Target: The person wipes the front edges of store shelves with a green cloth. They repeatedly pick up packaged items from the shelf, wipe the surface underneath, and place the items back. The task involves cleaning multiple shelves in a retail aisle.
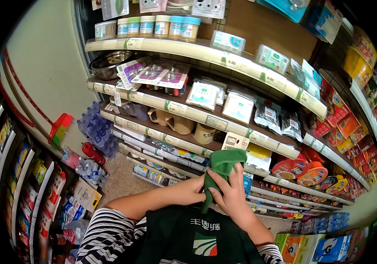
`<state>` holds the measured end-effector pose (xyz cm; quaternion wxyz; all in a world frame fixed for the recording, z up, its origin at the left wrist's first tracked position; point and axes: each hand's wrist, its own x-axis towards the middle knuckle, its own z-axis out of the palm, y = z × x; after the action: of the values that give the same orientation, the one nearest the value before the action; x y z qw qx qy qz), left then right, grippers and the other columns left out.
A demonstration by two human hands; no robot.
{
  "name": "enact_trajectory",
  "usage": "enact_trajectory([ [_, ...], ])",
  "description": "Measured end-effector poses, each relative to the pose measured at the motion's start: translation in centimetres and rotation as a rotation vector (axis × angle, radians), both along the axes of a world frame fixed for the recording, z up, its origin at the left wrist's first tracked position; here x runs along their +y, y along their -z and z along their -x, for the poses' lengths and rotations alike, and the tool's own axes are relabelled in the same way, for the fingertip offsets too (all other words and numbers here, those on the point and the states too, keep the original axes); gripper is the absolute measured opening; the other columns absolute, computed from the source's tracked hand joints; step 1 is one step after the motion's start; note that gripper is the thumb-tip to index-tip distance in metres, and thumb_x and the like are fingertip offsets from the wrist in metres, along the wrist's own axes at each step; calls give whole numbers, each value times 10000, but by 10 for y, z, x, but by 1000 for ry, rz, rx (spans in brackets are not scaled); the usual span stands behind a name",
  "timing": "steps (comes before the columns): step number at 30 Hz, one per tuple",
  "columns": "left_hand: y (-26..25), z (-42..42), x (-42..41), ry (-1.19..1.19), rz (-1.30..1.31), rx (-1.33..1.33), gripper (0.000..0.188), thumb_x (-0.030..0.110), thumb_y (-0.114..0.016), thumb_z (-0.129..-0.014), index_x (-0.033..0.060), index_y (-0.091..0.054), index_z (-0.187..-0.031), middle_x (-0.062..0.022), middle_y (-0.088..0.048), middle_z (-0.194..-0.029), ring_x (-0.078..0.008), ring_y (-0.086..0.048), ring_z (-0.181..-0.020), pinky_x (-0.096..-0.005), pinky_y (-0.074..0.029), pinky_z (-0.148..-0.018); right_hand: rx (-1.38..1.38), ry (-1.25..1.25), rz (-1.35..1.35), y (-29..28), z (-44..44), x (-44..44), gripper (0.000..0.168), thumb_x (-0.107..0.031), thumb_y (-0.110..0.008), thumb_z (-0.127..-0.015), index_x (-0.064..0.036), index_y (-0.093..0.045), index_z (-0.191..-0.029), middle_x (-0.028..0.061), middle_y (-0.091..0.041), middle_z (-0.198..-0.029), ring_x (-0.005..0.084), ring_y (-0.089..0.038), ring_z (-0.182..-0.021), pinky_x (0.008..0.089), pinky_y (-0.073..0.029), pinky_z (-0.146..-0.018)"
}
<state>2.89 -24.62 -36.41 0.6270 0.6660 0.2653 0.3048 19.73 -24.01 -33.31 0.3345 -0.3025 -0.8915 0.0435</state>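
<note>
A green cloth [226, 160] is bunched up in front of my chest. My right hand [229, 189] grips it from the right, fingers spread over its folds. At its left side is my left hand [196, 189], curled against the cloth with its fingers partly hidden. Just above the cloth shows a beige packaging card [235, 141] with a hanging hole. The cloth covers its lower part, so whether a hand holds it is unclear. Behind are shelves with beige mugs [205, 134] and white packets [203, 95].
Several lidded tubs [147, 24] line the top shelf. Metal bowls [109, 66] sit below them. Instant noodle bowls [290, 169] fill the right shelves. On the left are a broom [60, 127], shrink-wrapped bottles [97, 127] and a red fire extinguisher [92, 153]. Boxes [331, 249] stand lower right.
</note>
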Motion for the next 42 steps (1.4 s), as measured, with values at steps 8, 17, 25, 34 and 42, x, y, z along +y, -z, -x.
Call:
enact_trajectory([
  [8,-19,43,-15,-102,-318,267,635,69,-469,-796,60,-114,-1323,-155,-544,-846,-199,-555,-683,-326,-443,-580,355,99,107,4,45,-2,363,-12,-490,-757,15,-482,-1118,228,-475,-1090,388,-448,-1028,398,-345,-885],
  [17,0,96,-27,-176,-41,-91,568,0,-461,-808,1,-161,-1291,-107,-360,-1235,-155,-341,-1143,-287,-283,-943,1578,-201,681,14,67,25,279,-141,-402,-884,-25,-414,-1137,127,-507,-1070,190,-520,-938,320,-422,-817],
  [25,1,111,-32,-175,-14,-121,619,-25,-458,-783,15,-147,-1316,-92,-328,-1262,-140,-303,-1156,-271,-253,-962,324,-92,64,11,101,19,209,-13,-437,-802,5,-537,-984,207,-518,-1065,355,-474,-1039,370,-348,-899],
  [34,2,118,-29,-215,76,-212,643,-43,-452,-771,6,-111,-1314,-99,-324,-1271,-144,-300,-1166,-277,-245,-964,1213,-66,761,43,93,45,275,-194,-390,-899,-20,-442,-1106,95,-530,-1023,157,-543,-889,255,-429,-779],
  [42,4,110,-17,-187,-53,-97,622,-9,-473,-781,-8,-130,-1300,-113,-330,-1260,-162,-302,-1176,-280,-257,-960,413,-21,171,16,91,32,240,-69,-371,-867,-10,-545,-1021,158,-548,-1050,325,-481,-1050,374,-335,-911],
])
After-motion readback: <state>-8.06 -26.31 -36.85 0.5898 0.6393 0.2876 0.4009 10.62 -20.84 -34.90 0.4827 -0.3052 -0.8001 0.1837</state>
